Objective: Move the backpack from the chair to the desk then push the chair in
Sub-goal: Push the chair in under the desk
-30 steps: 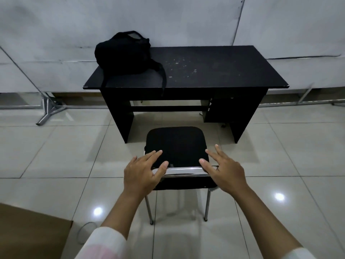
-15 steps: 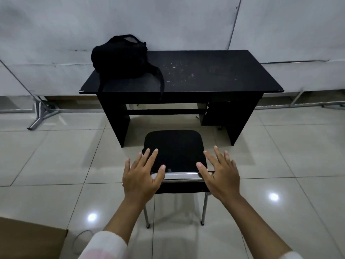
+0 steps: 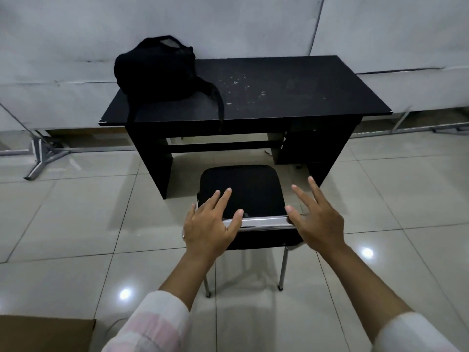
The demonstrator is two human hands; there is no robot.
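Observation:
A black backpack (image 3: pixel 156 69) lies on the left end of the black desk (image 3: pixel 291 87), one strap hanging over the front edge. A black chair (image 3: pixel 241 189) with a chrome top rail stands on the tiles in front of the desk, its seat just short of the desk's opening. My left hand (image 3: pixel 210 224) hovers over the left end of the chrome rail, fingers spread, thumb on the rail. My right hand (image 3: pixel 314 219) sits at the right end of the rail, fingers spread, thumb against the rail. Neither hand is closed around anything.
Grey wall panels stand behind the desk, with metal stand legs (image 3: pixel 40 158) on the floor at left and more at right (image 3: pixel 411 125). A brown cardboard sheet (image 3: pixel 43 334) lies at the bottom left. The desk has a drawer unit (image 3: pixel 304 146) under its right side.
Both hands have stayed at the chair's top rail with fingers spread. The view has shifted slightly, and the chair and desk look a little nearer.

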